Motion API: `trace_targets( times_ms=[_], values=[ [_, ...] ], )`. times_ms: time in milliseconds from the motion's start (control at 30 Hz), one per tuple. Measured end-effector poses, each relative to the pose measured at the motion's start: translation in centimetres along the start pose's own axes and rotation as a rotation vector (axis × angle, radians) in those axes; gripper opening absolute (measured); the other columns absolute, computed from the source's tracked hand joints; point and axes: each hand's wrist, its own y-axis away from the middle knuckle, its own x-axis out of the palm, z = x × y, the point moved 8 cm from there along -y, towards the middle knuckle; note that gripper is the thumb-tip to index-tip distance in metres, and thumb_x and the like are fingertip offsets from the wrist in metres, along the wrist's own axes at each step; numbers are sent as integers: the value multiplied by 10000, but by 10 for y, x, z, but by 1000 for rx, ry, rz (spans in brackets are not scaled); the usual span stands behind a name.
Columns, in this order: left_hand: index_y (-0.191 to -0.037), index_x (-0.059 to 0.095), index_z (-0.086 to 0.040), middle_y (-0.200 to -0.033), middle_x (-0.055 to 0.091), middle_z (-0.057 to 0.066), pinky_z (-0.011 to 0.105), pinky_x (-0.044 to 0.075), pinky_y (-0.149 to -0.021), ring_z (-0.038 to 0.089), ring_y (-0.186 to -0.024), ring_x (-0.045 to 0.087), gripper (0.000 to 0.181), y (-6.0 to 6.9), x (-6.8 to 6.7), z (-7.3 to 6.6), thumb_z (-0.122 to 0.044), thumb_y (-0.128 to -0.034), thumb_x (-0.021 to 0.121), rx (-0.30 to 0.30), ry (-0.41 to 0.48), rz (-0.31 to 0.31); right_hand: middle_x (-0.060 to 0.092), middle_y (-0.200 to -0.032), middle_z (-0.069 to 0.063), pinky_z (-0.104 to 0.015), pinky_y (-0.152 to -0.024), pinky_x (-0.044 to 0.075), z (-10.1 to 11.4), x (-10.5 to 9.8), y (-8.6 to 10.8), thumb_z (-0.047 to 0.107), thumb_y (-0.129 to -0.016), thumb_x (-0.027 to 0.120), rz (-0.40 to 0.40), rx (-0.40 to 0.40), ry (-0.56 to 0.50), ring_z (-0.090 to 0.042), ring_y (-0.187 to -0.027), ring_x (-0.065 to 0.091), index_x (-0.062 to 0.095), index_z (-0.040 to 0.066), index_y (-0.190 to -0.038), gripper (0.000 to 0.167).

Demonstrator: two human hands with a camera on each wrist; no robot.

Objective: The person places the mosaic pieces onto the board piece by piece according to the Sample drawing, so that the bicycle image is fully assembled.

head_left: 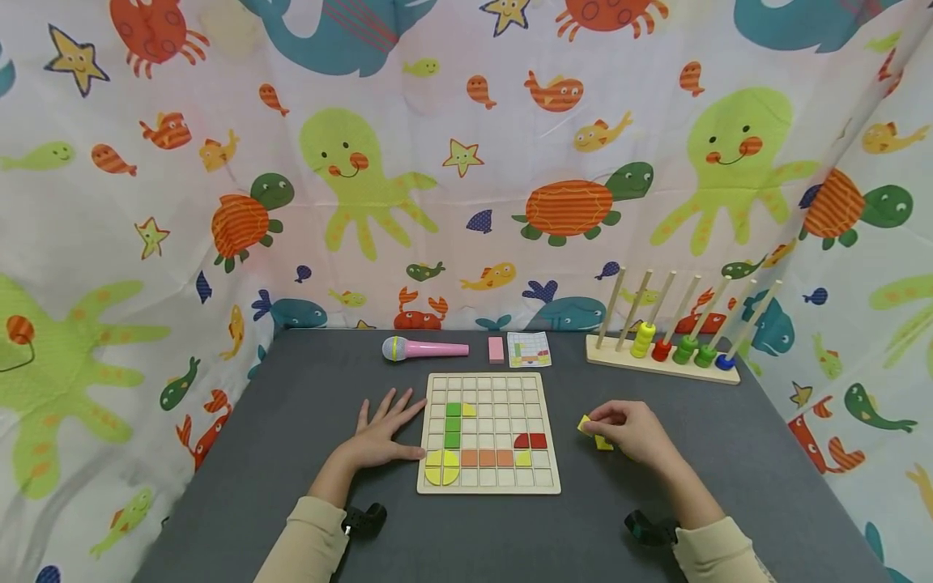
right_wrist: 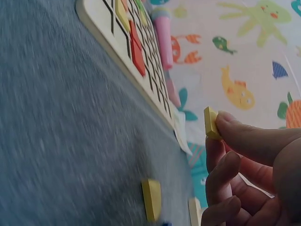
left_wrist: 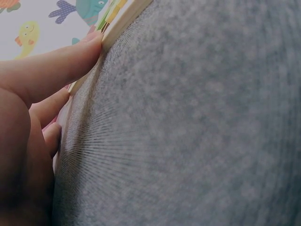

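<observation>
A wooden grid board lies on the grey table, with green, yellow, orange and red pieces set in some of its squares. My left hand rests beside it with fingers spread, its thumb and a fingertip touching the board's left edge; the left wrist view shows the thumb against that edge. To the board's right, my right hand pinches a small yellow block between thumb and finger, raised above the table. Another yellow block lies on the table beneath that hand.
Behind the board lie a pink toy microphone, a pink block and a printed pattern card. A wooden peg rack with coloured beads stands at the back right. A sea-animal curtain hangs behind the table.
</observation>
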Motion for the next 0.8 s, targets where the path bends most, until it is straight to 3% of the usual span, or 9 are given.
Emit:
trace_targets(
  times_ms=[100,400,600,800],
  values=[
    [-1603,252,-380,-1713,86,-37,635,-235,-1147,301,-1572,-116,1020,-1,2,2,-736,-760,700,-13,-13,7,712,-820,-32,-280,-565,484,6,9,1,306,-870,805,18,-19,-10,-180,-693,578,757,72,-976,261],
    [-1604,266,-355,-1712,101,-9,640,-226,-1150,323,-1571,-100,1018,-1,2,1,-722,-763,707,-13,-15,4,668,-763,-20,-277,-561,458,18,37,5,270,-867,809,72,-63,-8,-166,-682,555,768,117,-933,172],
    [-1605,295,-302,-1706,139,69,681,-241,-1117,380,-1562,-77,998,0,-2,-4,-677,-784,723,41,22,-15,667,-746,7,-264,-570,443,25,54,6,258,-861,814,104,-97,17,-156,-671,560,757,136,-902,140],
    [-1604,286,-332,-1708,133,59,683,-250,-1111,375,-1562,-85,1009,0,0,-2,-704,-770,714,34,27,-11,656,-762,39,-250,-593,435,26,64,4,278,-867,807,120,-126,46,-150,-713,541,761,154,-903,137]
  ],
)
